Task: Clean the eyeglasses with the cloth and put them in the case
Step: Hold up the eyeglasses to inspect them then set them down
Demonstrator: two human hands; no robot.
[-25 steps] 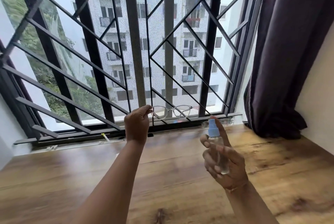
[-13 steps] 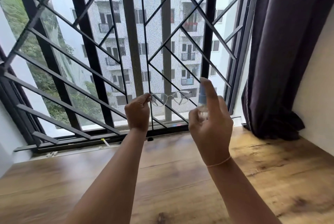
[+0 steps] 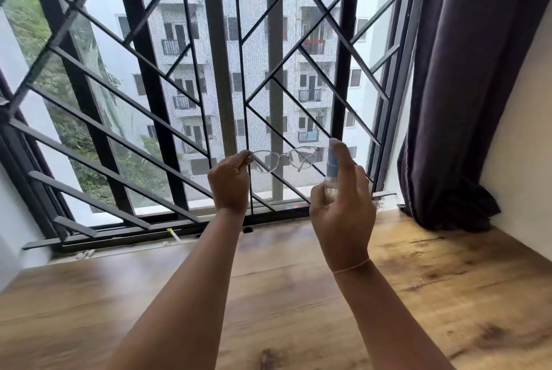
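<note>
My left hand (image 3: 229, 184) pinches the left end of clear-framed eyeglasses (image 3: 285, 157), holding them up level in front of the window bars. My right hand (image 3: 343, 208) grips a small clear spray bottle with a pale blue top (image 3: 332, 165), index finger resting on the nozzle, just right of the glasses' right lens. Neither a cloth nor a case is in view.
A wooden table (image 3: 448, 295) lies below my arms and runs to the window sill. A black metal window grille (image 3: 209, 86) fills the view ahead. A dark purple curtain (image 3: 466, 86) hangs at the right, next to a cream wall (image 3: 525, 136).
My right hand rose with the spray bottle from low over the table to beside the glasses' right lens. The left hand lifted the glasses slightly.
</note>
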